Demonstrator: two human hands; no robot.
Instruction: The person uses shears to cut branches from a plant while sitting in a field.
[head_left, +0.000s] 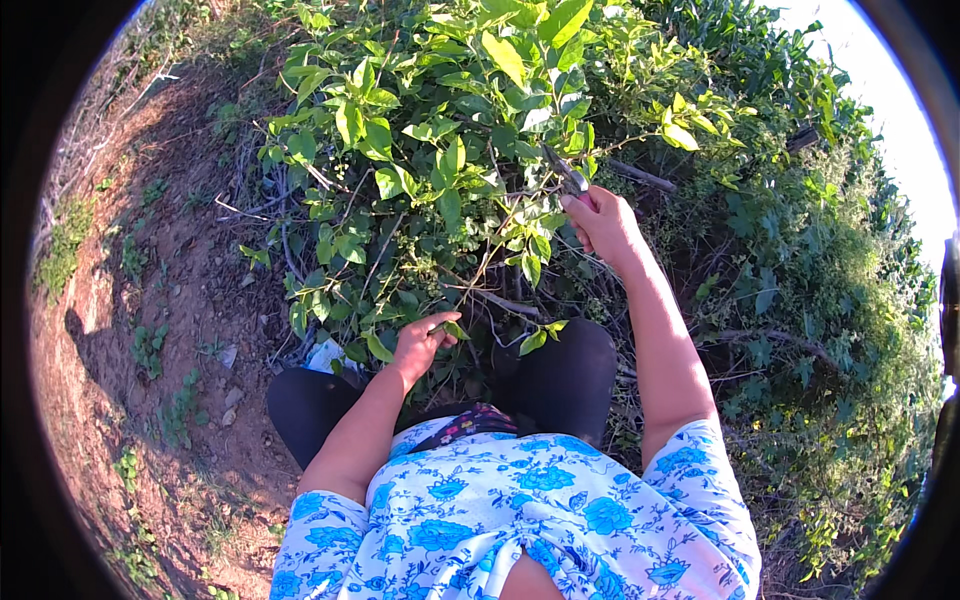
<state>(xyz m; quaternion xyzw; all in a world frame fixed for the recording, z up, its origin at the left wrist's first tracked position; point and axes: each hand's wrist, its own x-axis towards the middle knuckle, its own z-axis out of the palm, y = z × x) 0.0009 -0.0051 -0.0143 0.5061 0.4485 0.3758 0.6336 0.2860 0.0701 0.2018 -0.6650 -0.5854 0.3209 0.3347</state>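
My right hand (598, 219) is closed around the reddish handle of a bladed hand tool (571, 174), possibly pruning shears. Its dark metal end points up and left into the leaves of a green shrub (450, 161). Leaves and twigs hide part of the blade. Lower down, at the near side of the shrub, my left hand (424, 345) has its fingers bent around a small green leaf (454, 329). Just above this hand, thin bare stems (480, 274) fork upward. Whether the leaf joins one of them cannot be made out.
My bent knees (574, 375) in dark trousers touch the shrub's near side. A pale scrap (326, 355) lies by the left knee. Sloping bare soil (202, 300) with small weeds is on the left. Dense vines (795, 300) and a cut branch (643, 176) are on the right.
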